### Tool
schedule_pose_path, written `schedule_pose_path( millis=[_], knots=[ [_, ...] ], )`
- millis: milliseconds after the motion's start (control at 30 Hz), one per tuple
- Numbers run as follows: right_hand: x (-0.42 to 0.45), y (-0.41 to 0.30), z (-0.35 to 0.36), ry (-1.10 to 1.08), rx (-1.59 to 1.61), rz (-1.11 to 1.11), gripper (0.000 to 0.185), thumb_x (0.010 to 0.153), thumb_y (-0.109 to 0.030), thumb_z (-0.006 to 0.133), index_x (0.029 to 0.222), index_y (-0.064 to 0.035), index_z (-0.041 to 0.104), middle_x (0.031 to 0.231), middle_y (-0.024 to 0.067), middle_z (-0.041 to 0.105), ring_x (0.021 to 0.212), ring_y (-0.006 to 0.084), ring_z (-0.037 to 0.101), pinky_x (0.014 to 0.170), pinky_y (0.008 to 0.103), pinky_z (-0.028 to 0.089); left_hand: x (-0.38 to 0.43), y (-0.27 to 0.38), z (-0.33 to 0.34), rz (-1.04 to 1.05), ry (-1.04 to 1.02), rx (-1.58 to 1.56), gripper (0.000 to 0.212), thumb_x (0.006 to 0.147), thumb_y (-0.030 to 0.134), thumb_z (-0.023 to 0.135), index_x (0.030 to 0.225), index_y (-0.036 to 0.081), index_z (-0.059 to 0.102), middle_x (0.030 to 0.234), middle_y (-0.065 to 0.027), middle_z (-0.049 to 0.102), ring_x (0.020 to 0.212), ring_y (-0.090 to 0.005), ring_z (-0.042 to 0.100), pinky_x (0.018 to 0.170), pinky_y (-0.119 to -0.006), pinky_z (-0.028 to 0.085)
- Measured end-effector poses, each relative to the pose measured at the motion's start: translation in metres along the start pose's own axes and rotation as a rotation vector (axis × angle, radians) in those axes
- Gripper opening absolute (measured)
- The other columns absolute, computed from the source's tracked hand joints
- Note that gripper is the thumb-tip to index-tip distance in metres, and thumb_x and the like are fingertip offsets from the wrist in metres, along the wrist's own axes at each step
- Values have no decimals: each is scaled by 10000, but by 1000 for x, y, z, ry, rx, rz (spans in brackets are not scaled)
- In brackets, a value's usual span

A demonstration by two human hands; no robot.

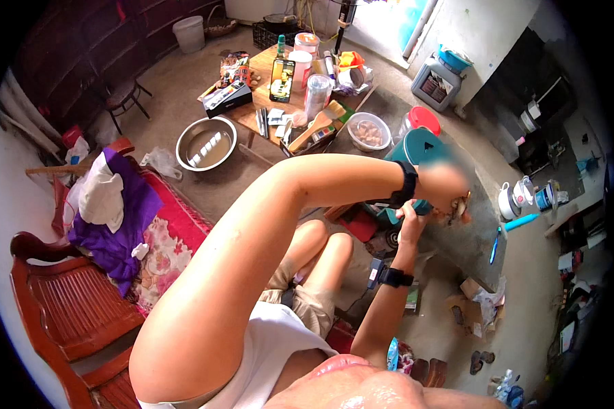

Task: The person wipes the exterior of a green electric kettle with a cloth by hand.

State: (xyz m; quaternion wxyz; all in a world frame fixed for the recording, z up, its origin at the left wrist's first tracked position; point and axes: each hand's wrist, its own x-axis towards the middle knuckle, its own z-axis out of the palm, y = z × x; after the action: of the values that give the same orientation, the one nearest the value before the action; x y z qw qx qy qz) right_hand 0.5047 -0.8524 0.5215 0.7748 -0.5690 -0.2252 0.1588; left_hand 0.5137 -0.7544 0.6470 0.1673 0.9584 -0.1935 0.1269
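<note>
My left hand (pixel 444 183), blurred, reaches across a teal plastic container (pixel 423 145) at the right of the wooden table; its fingers and grip cannot be made out. Brownish scraps (pixel 458 208) show just below it, over a grey surface. My right hand (pixel 412 223) is closed around a small teal plastic part (pixel 422 206) just below the left wrist; whether this part belongs to the container is hidden. Beside the container stand a red-lidded tub (pixel 424 118) and a clear bowl of brown pieces (pixel 369 131). Both wrists wear black bands.
The wooden table (pixel 263 66) holds a phone (pixel 282 81), bottles, jars and a wide brush (pixel 320 122). A metal basin of murky water (pixel 206 143) stands left of it. A toothbrush (pixel 495 245) lies at the grey surface's right edge. A wooden bench (pixel 82 312) is at the lower left.
</note>
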Motion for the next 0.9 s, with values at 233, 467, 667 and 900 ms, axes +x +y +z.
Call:
schedule_pose_path(
  millis=[233, 467, 667, 900],
  knots=[
    [19, 44, -26, -31, -10, -81, 242, 885, -76, 597, 1123, -55, 553, 903, 49, 598, 719, 155, 580, 675, 313, 501, -66, 16, -9, 14, 202, -456, 468, 710, 213, 776, 1112, 15, 641, 1069, -175, 636, 1016, -364, 625, 875, -429, 502],
    [8, 51, -14, -68, 235, -48, 341, 951, -214, 558, 1242, -47, 497, 1064, 61, 603, 908, 168, 598, 813, 324, 508, -134, 39, 30, -276, 673, -1152, 474, 811, 122, 755, 1229, 13, 559, 1151, -89, 643, 1057, -192, 621, 931, -348, 500],
    [14, 49, -10, -297, 109, -144, 449, 990, -308, 549, 1336, -41, 443, 1198, 71, 600, 1054, 180, 606, 913, 326, 506, -149, 10, 37, -547, 581, -1457, 488, 833, 112, 751, 1258, 3, 538, 1131, -69, 654, 994, -141, 636, 871, -301, 530],
    [-1, -24, -24, -530, -477, -310, 682, 825, -233, 759, 1386, -55, 414, 1275, 105, 573, 1130, 214, 571, 985, 315, 456, -123, 11, 12, -589, 207, -1511, 409, 883, 175, 723, 1222, 10, 565, 1083, -61, 672, 920, -121, 659, 790, -284, 554]
  ],
)
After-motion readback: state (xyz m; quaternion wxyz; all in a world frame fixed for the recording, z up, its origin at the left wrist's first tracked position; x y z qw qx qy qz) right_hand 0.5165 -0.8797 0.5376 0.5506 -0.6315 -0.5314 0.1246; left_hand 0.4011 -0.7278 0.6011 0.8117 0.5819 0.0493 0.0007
